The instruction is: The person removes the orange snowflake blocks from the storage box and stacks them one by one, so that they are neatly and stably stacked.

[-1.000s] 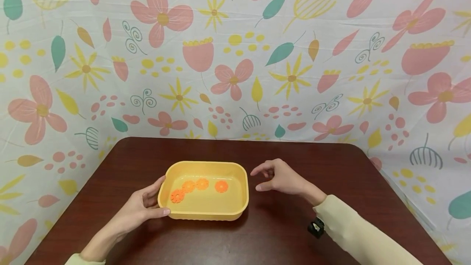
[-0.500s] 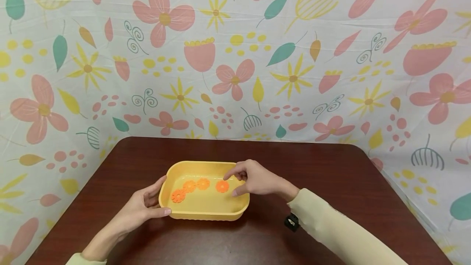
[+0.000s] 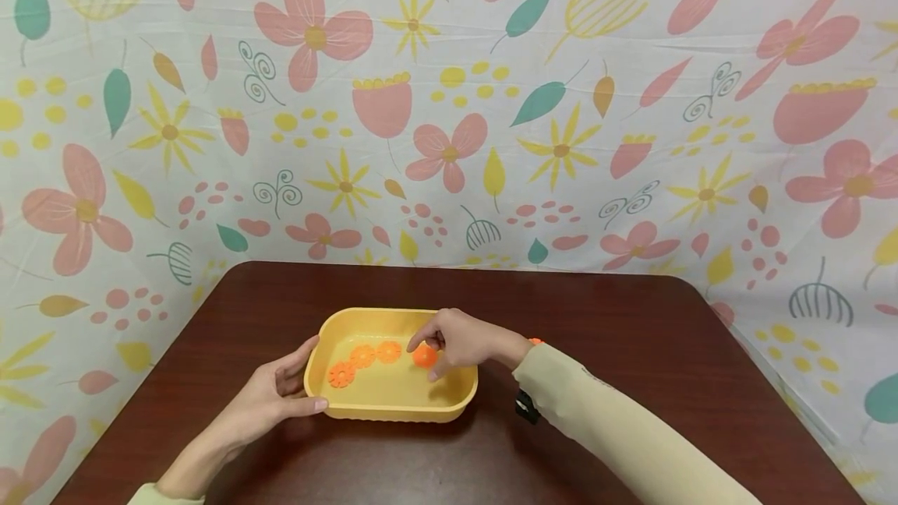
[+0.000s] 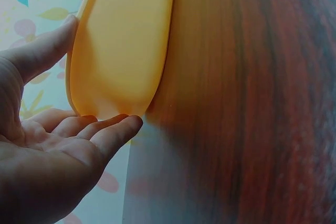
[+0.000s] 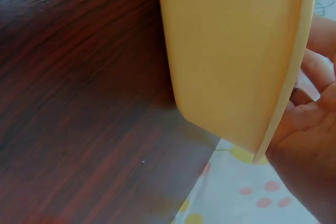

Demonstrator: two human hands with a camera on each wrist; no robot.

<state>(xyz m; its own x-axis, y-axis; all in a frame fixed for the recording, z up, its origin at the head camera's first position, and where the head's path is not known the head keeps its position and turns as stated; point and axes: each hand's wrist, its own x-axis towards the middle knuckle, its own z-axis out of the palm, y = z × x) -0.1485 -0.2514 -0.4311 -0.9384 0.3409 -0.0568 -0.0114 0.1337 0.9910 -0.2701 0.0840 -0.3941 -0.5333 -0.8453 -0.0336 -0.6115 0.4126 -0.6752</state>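
Note:
A yellow plastic tub (image 3: 393,413) stands on the dark table, with orange notched discs in it. Three of these discs (image 3: 362,356) lie in a row toward its left side. My left hand (image 3: 270,392) holds the tub's left end, thumb on the rim and fingers against the outer wall; in the left wrist view its fingertips touch the tub wall (image 4: 123,45). Reaching over the tub's right side, my right hand (image 3: 459,339) has its index finger and thumb spread apart at another orange disc (image 3: 424,356), partly hidden by the hand. The right wrist view shows only the tub's outside (image 5: 236,51) before the hand.
A bit of something orange (image 3: 536,340) peeks out behind my right wrist. A dark device (image 3: 526,406) is strapped under the right sleeve. The brown table (image 3: 603,302) ends at a flower-patterned cloth (image 3: 449,240) behind it.
My right hand has moved left from beside the tub to over its right side, reaching the lone disc. The orange bit behind the wrist has come into sight. My left hand keeps its hold.

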